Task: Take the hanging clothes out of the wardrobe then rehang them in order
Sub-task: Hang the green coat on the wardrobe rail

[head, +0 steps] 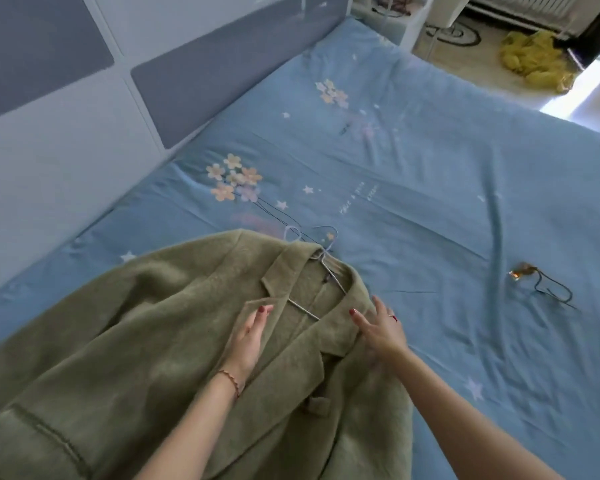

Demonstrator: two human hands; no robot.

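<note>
Green woolly coat (146, 341) lies on the bed (430, 202) under both flat, unclenched hands, left hand (248, 336) and right hand (381, 329), beside its collar.

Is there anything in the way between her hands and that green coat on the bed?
Nothing visible. Both hands already rest open on the green coat: the left hand on one lapel, the right hand at the collar. The wire hanger lies inside the neck, between them.
</note>
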